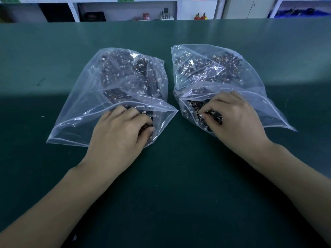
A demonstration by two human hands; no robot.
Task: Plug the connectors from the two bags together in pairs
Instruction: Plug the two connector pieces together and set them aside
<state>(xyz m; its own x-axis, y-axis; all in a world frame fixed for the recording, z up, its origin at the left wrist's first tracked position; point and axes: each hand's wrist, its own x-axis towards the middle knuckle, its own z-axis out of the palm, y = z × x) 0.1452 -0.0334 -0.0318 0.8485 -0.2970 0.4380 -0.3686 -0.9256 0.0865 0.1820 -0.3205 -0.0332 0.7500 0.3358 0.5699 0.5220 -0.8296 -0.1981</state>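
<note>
Head view looks down on both of my hands, each reaching into the open mouth of its own clear bag. On my left hand [119, 129] the fingers [136, 115] are curled down into the near right corner of the left bag [86, 97], closed around a dark bundle of connectors [146, 127] that shows between fingertips and thumb. On my right hand [234, 117] the fingers [215, 106] are bent and pinching a small dark packet [215, 118] with white connector ends, just inside the mouth of the right bag [254, 83]. Both wrists rest low over the near part of the table, forearms running back toward me at the bottom corners.

Each bag lies flat with its mouth toward me and its closed end away. Farther inside the left bag sit more dark packets [123, 72] flecked with small white plugs; the right bag holds a similar heap [215, 68] toward its far end. How many pieces lie in either bag I cannot tell through the crumpled plastic. The two bags lie side by side, just apart, near the middle of the dark green table [170, 176].

Beyond the far edge of the table stand white shelves [125, 9] with small items I cannot make out, and two small red objects [200, 16] beside them.
</note>
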